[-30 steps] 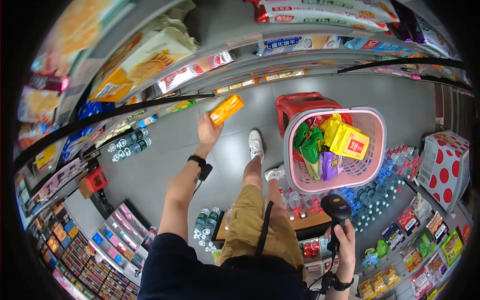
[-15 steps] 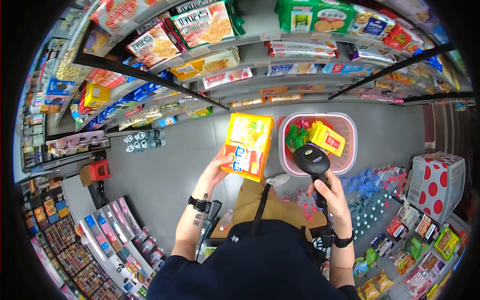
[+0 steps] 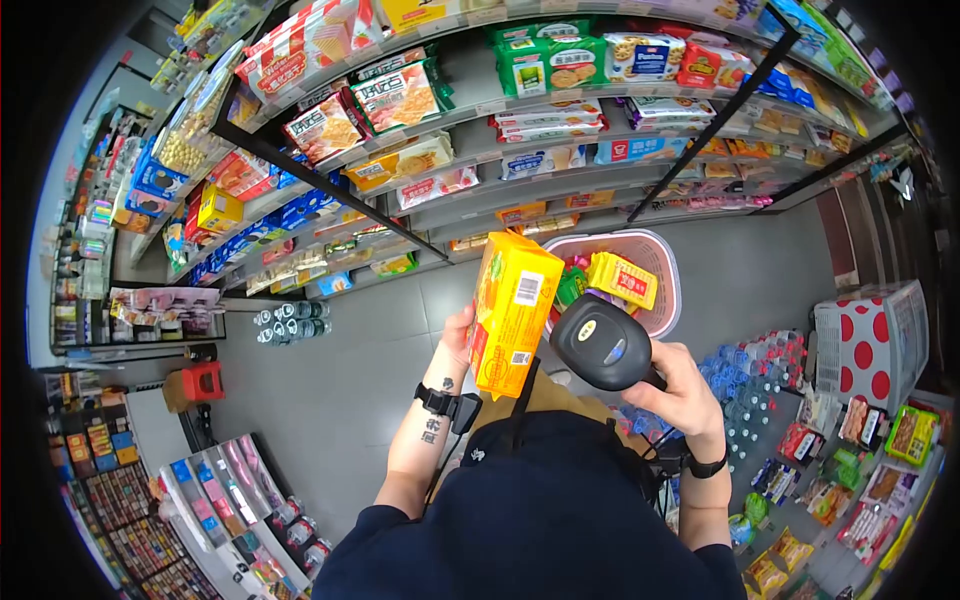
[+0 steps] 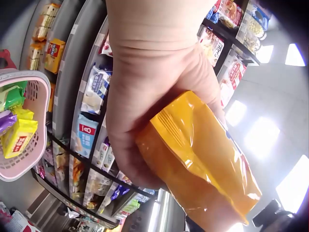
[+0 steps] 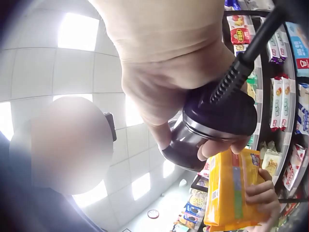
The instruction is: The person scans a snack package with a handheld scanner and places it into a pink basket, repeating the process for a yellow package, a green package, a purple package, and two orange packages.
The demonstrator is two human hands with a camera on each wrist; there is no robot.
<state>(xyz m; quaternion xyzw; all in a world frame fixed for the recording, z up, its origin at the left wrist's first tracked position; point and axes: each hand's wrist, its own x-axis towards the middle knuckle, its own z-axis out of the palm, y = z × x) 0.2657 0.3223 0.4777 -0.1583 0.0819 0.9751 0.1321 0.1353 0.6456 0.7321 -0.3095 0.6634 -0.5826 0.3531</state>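
My left hand (image 3: 457, 338) grips a yellow-orange snack packet (image 3: 518, 312) by its left side, in front of my body. The packet's narrow side with a printed barcode faces up in the head view. In the left wrist view the thumb and fingers wrap round its glossy wrapper (image 4: 193, 159). My right hand (image 3: 685, 392) holds a black handheld barcode scanner (image 3: 600, 342) by its handle, its head close to the packet's right side. From the scanner's handle runs a ribbed cable (image 5: 231, 79), seen in the right wrist view.
A pink basket (image 3: 672, 290) with yellow packets (image 3: 622, 281) and green ones stands on the floor beyond the scanner. Shelves of packaged biscuits (image 3: 550, 65) curve across the front. Bottled water (image 3: 745, 385) stands at the right, beside a red-dotted white box (image 3: 870, 340).
My left hand has brought the packet up from low ahead toward my body and turned its barcode side upward. My right hand has raised the scanner and moved it leftward to the packet.
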